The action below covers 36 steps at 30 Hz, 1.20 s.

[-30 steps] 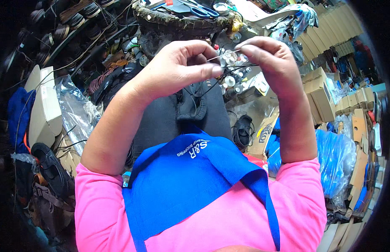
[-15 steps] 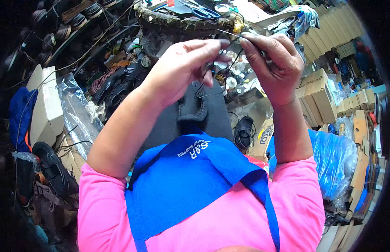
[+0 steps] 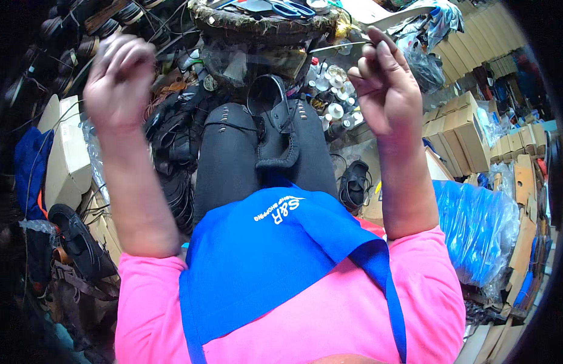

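Observation:
My left hand (image 3: pixel 119 85) is raised at the upper left, blurred by motion. Its fingers are curled in; whatever lies between them cannot be made out. At the upper right, my right hand (image 3: pixel 387 85) pinches a long thin needle (image 3: pixel 337 47) that points to the left. A black shoe (image 3: pixel 279 162) rests between my thighs, with stitching along its edge. Both hands are up and away from it. A dark cord crosses my left thigh beside the shoe.
A round worn stand (image 3: pixel 263 27) ahead carries blue-handled scissors (image 3: pixel 290 9). White bottles (image 3: pixel 335 110) cluster behind my right knee. Cardboard boxes (image 3: pixel 460 133) and a blue plastic-wrapped bundle (image 3: pixel 475 227) lie to the right. Another black shoe (image 3: pixel 81 242) is at the left.
My hands, close together before, are now wide apart. The left has swung far to the left; the right has moved slightly, still with the needle. The shoe is now more exposed.

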Tool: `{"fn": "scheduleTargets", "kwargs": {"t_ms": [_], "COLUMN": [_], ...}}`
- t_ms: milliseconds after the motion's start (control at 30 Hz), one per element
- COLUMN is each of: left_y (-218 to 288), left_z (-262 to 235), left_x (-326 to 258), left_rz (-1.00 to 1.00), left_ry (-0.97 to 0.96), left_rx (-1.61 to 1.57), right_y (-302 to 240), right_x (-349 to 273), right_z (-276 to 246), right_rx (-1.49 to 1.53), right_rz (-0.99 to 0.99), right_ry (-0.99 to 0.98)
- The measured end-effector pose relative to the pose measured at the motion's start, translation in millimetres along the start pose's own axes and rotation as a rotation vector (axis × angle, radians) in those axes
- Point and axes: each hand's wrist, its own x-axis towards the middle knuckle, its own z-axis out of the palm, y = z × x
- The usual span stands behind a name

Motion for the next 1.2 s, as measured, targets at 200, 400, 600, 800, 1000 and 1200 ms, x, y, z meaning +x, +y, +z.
{"fn": "scheduleTargets", "kwargs": {"t_ms": [200,400,600,800,1000,1200], "left_y": [76,89,100,123,146,-36], "left_z": [-6,-33,-86,-137,-153,-98], "left_x": [-67,-99,-97,-96,-111,-71], "left_rz": [0.209,-0.121,-0.344,-0.223,-0.177,-0.167], "left_ry": [0.152,-0.039,0.083,0.202,0.565,-0.123], "left_rx": [1.179,2.877,2.886,2.917,2.739,2.568], "right_y": [-26,-51,-55,-29,-19,13], "right_x": [-4,-22,-82,-121,-147,-102], "right_z": [-49,-135,-222,-259,-282,-221], "right_rx": [-0.356,-2.018,-2.037,-2.065,-0.962,-1.731], "right_rz": [0.215,0.029,0.376,0.42,0.811,0.282], "right_ry": [-0.112,-0.396,-0.087,-0.024,0.582,0.08]}}
